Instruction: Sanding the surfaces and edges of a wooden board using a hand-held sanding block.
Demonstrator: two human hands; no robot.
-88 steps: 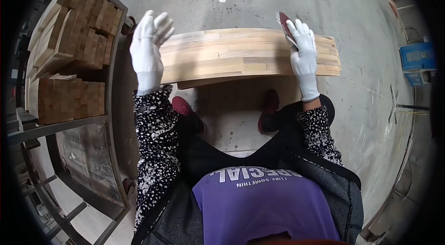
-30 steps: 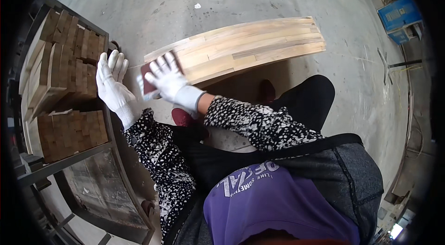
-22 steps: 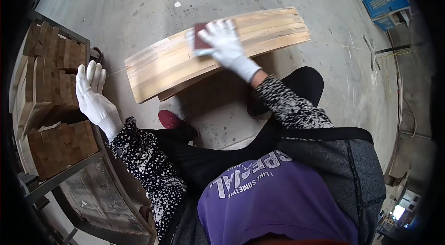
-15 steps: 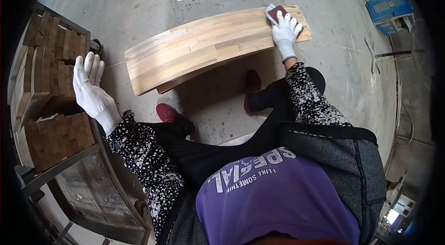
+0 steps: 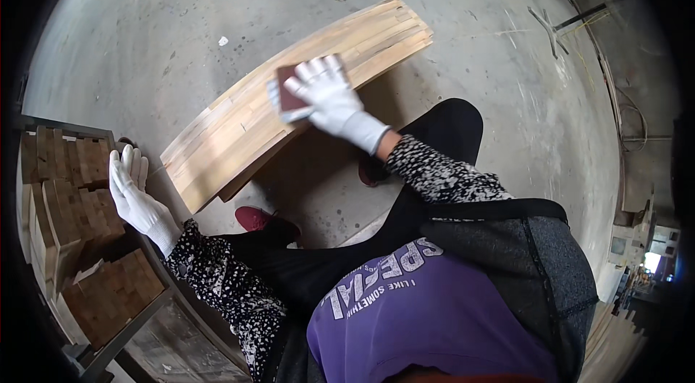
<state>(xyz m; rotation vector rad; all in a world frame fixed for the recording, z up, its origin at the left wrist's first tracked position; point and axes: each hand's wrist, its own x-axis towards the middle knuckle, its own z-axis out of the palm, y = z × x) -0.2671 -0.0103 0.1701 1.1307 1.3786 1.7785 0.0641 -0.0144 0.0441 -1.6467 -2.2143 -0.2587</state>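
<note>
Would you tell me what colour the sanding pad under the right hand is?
The sanding pad is dark reddish-brown, seen in the head view.

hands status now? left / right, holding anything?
Left hand: open, fingers together, holding nothing, resting at the rack edge.
Right hand: pressed flat on a sanding pad on the wooden board.

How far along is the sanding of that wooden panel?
Hard to tell how much is done: the panel looks evenly pale from end to end. In hand: the right hand presses a dark red sanding pad near the panel's middle, while the left hand rests on the rack of wood blocks. What is left cannot be judged from the surface.
</note>
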